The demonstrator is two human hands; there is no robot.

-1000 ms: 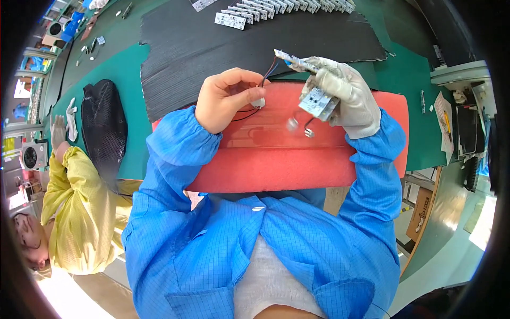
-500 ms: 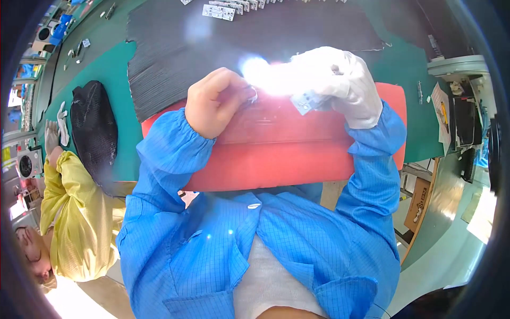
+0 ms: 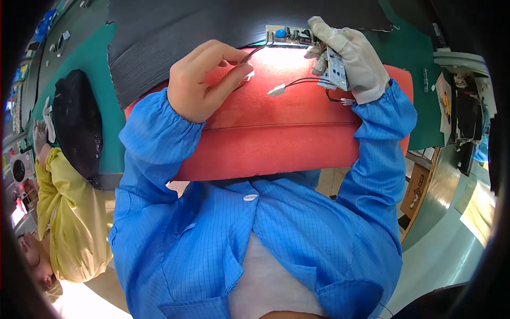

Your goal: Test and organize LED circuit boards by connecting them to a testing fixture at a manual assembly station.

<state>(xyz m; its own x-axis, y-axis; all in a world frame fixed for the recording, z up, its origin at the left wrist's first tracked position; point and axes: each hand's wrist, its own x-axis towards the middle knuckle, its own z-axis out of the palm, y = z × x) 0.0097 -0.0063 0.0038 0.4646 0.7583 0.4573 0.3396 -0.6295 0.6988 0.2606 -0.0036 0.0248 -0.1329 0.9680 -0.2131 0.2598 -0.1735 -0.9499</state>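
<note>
My bare left hand pinches black wires, with a bit of white connector showing under the fingertips. These wires run up to the left end of a narrow circuit board carrying a blue disc component and dark parts. In its soiled white glove, my right hand grips that board's right end. A small white board with light chips is also in it, tilted beside the fingers. From there, more wires lead to a loose white plug over the red pad.
Black sheeting covers the far part of the green bench. A black mesh bag-like thing lies at left, near a person in a yellow sleeve. Paper with a yellow pencil and dark trays stand at right.
The white glare between my hands has shrunk, and the circuit board and wires now show. My left hand has moved left and up; my right hand has risen slightly. The view has shifted.
</note>
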